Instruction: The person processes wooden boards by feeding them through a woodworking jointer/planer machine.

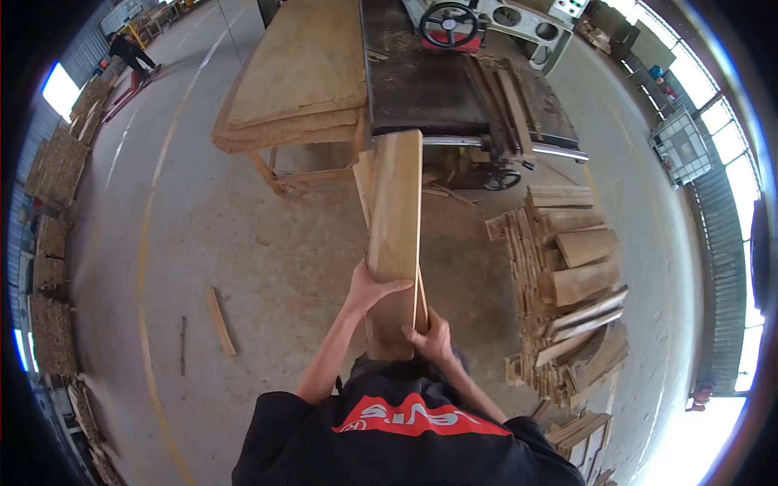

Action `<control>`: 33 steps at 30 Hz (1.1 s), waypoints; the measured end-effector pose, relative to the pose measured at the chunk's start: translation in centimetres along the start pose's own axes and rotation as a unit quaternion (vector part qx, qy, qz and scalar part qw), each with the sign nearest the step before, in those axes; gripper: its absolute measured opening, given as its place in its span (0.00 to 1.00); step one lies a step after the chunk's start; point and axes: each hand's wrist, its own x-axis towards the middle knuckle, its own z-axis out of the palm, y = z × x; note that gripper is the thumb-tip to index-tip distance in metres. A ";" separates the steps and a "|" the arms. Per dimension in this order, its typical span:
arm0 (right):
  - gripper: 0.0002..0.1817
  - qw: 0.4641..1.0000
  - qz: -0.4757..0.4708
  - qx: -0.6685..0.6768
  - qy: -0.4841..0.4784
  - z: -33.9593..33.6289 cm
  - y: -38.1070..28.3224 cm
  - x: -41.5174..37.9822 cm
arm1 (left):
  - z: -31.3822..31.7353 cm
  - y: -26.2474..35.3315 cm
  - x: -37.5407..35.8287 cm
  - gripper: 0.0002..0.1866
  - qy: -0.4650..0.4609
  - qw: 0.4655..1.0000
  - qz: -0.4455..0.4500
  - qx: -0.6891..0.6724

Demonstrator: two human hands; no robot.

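Observation:
A long wooden board (pixel 395 206) extends away from my body, its far end close to the front edge of the dark machine table (pixel 429 101). My left hand (pixel 373 287) grips its left edge, the thumb lying across the top face. On the other side, my right hand (pixel 431 336) is closed around the near right edge, where a second board (pixel 422 296) shows beneath the first. Another board end (pixel 362 182) sticks out at the far left, under the top board. How many boards are in my hands is partly hidden.
A wooden table (pixel 300 65) adjoins the machine's left side. Handwheels (pixel 448 26) and narrow wood strips (pixel 512 101) are on the machine. Stacked boards (pixel 567 275) stand at right. Loose wood pieces (pixel 220 321) lie on the floor at left. A person (pixel 130 53) bends down far left.

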 end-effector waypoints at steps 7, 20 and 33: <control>0.43 0.990 -0.123 -0.073 -0.012 -0.7 -4.0 19.1 | -2.1 5.7 12.9 0.58 0.280 0.932 0.171 0.155; 0.48 0.995 -0.062 0.016 -0.078 0.4 -10.3 48.0 | -7.2 18.7 34.8 0.54 0.431 0.857 0.098 0.266; 0.24 0.972 -0.183 -0.102 -0.103 0.9 -16.8 67.3 | -14.9 25.2 45.6 0.22 0.288 0.945 0.106 -0.111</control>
